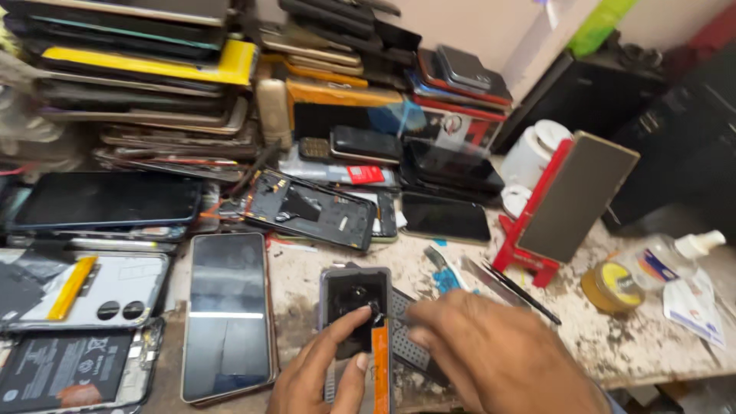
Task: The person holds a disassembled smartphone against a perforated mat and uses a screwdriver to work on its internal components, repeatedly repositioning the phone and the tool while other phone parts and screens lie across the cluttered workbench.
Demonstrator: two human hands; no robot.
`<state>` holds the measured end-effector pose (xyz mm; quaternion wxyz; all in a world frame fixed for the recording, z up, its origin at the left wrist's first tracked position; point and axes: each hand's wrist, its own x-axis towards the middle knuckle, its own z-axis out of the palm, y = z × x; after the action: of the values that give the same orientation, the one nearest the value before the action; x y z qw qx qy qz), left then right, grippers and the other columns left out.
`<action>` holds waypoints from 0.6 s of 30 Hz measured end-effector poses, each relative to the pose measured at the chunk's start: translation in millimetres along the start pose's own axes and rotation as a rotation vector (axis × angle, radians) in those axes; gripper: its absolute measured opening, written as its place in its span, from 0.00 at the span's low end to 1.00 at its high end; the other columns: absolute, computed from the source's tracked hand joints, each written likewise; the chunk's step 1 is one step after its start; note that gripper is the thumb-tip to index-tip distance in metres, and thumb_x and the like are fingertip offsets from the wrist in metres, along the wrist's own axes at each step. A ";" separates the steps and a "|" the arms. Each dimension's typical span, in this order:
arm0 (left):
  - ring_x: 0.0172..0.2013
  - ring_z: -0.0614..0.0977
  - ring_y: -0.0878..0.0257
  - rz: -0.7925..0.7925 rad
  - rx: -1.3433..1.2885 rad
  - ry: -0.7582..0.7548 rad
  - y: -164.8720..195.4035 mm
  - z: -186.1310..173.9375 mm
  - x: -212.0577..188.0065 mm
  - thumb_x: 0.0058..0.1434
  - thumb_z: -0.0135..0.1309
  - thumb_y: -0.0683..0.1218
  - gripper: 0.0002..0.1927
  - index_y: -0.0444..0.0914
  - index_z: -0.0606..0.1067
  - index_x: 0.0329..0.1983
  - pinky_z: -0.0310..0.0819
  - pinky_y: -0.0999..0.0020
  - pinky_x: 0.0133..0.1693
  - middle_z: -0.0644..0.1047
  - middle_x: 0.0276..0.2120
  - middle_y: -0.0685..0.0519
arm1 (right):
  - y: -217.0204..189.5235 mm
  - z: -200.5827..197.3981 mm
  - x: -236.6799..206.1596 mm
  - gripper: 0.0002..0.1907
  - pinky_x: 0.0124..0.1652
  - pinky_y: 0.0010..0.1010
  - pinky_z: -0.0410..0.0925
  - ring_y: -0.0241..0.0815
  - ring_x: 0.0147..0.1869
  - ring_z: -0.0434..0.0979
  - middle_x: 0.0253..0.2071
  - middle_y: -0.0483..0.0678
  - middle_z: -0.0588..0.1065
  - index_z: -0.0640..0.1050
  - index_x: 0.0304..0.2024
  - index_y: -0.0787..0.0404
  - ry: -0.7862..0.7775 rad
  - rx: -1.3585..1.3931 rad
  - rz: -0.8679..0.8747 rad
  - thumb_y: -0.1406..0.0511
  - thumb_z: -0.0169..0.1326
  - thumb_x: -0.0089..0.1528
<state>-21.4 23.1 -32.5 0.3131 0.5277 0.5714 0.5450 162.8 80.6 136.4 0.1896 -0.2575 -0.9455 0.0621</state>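
On the stained worktop (613, 337), the left hand (322, 376) presses its fingers (349, 322) onto an opened phone (355, 307); the right hand (498, 360) rests just beside it. A glossy phone (228, 314) lies left.

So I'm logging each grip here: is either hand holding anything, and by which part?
The left hand presses fingertips on the opened phone, near its middle. The right hand rests at its right edge; a closed grip cannot be told.

Stained workbench (613, 337) under scattered phones (228, 314)

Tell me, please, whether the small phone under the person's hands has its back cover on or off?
Off: the small opened phone shows dark bare internals inside its frame, with the left hand touching them and the right hand beside it.
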 end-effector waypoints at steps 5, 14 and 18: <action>0.54 0.81 0.57 -0.066 0.022 0.022 6.4 5.0 4.8 0.53 0.59 0.41 0.27 0.47 0.80 0.59 0.72 0.62 0.56 0.84 0.49 0.47 | 6.7 -7.2 -0.8 0.20 0.49 0.37 0.74 0.51 0.53 0.82 0.48 0.54 0.78 0.75 0.53 0.64 -0.040 0.063 -0.097 0.70 0.57 0.58; 0.54 0.83 0.56 0.027 -0.006 0.056 3.5 6.2 6.1 0.54 0.59 0.40 0.25 0.45 0.79 0.57 0.73 0.63 0.57 0.85 0.50 0.47 | 7.2 -6.1 8.0 0.18 0.47 0.38 0.73 0.50 0.49 0.80 0.46 0.51 0.78 0.75 0.53 0.64 0.053 0.127 0.016 0.68 0.61 0.60; 0.54 0.82 0.56 0.004 -0.007 0.058 3.6 5.4 5.9 0.53 0.59 0.40 0.25 0.45 0.79 0.56 0.73 0.63 0.56 0.85 0.50 0.47 | 6.3 -6.5 12.0 0.16 0.47 0.37 0.73 0.49 0.51 0.81 0.47 0.51 0.78 0.76 0.53 0.60 -0.015 0.092 0.037 0.68 0.60 0.62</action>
<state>-16.9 29.7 -29.0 0.2969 0.5118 0.5773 0.5627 158.7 92.2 145.0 0.1930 -0.2655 -0.9381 0.1107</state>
